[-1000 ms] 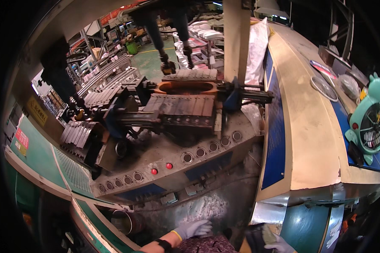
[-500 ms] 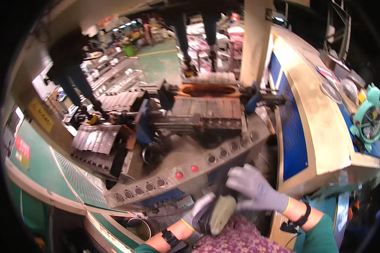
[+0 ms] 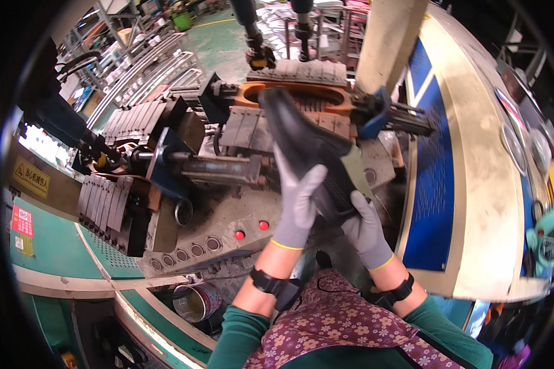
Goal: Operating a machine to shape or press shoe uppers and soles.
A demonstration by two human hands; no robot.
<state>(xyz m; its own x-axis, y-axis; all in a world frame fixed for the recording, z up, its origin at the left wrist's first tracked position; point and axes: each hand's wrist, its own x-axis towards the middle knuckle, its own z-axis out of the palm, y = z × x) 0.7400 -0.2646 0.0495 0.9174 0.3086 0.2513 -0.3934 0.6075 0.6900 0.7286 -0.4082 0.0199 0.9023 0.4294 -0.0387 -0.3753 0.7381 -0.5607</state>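
A black leather boot upper (image 3: pixel 295 132) is held up in front of me, tilted with one end pointing to the far left. A pale green shoe last (image 3: pixel 355 168) shows along its right side. My left hand (image 3: pixel 298 200), in a grey glove with a yellow cuff edge, grips the boot upper from the left; some fingers are hidden behind it. My right hand (image 3: pixel 366 227), gloved alike, holds its near right end by the green part. Behind the boot upper lies a machine with an orange oval mould frame (image 3: pixel 249 92) and ribbed metal blocks (image 3: pixel 246 129).
The grey control panel (image 3: pixel 197 230) carries red buttons (image 3: pixel 263 226) and several round switches. A second press station (image 3: pixel 104 203) stands at left. A bucket (image 3: pixel 197 301) is low left. At right stand a beige and blue cabinet (image 3: pixel 461 154) and a turquoise fan (image 3: pixel 551 237).
Both hands have lifted the boot upper from my lap up and forward, turning it. My right hand, earlier raised beside it, now grips its near end. The view has also shifted.
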